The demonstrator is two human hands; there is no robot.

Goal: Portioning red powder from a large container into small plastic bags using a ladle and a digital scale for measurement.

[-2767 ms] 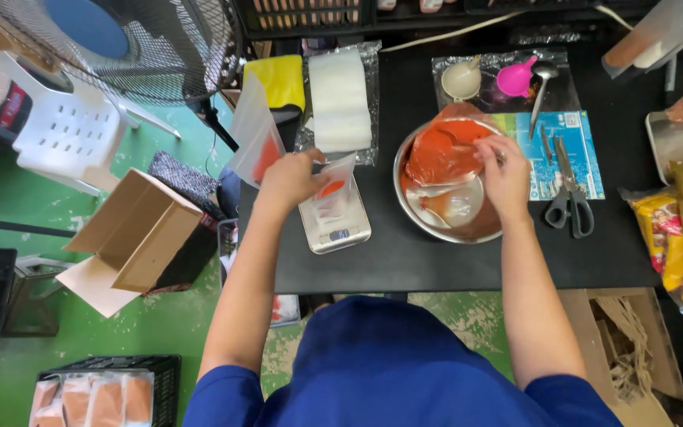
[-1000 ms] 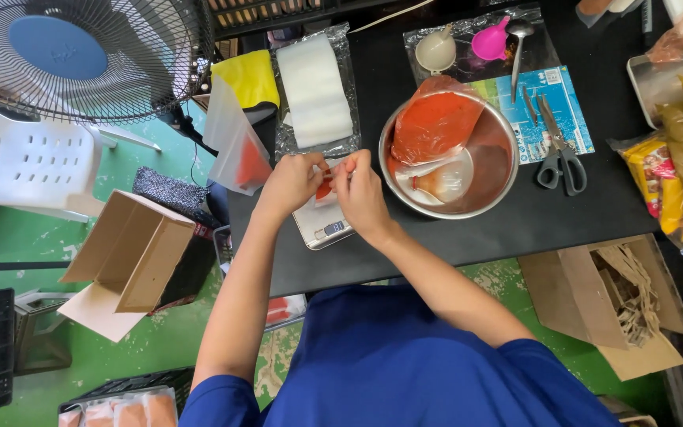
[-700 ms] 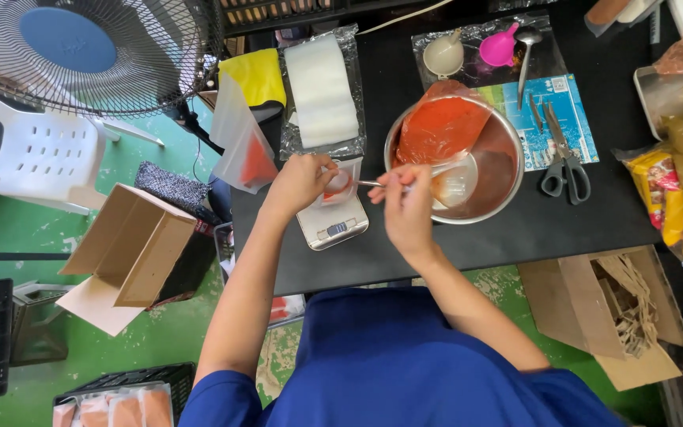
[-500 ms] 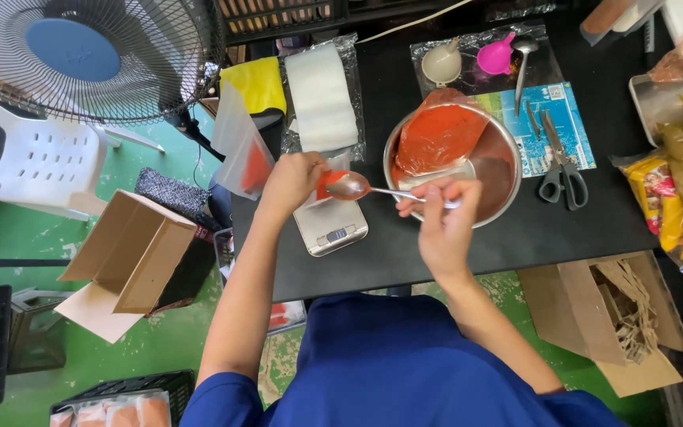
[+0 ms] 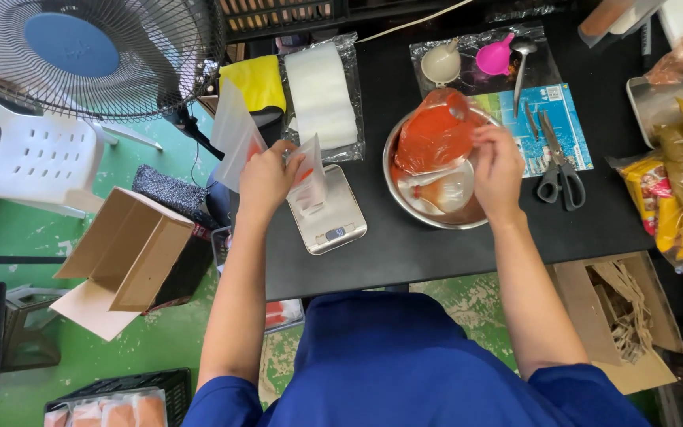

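Clear plastic pouch (image 5: 308, 183) stands on the silver digital scale (image 5: 330, 212), pinched by my left hand (image 5: 266, 175); at three o'clock my right hand (image 5: 498, 168), fingers curled, reaches into the round steel bowl (image 5: 405, 207) on the black tabletop (image 5: 405, 253).

A plain blue short-sleeved top is worn, without visible print or markings. Both forearms are left bare from the sleeve hems forward to the left hand (image 5: 266, 175) and right hand (image 5: 498, 164). No gloves, rings or wristwear are seen
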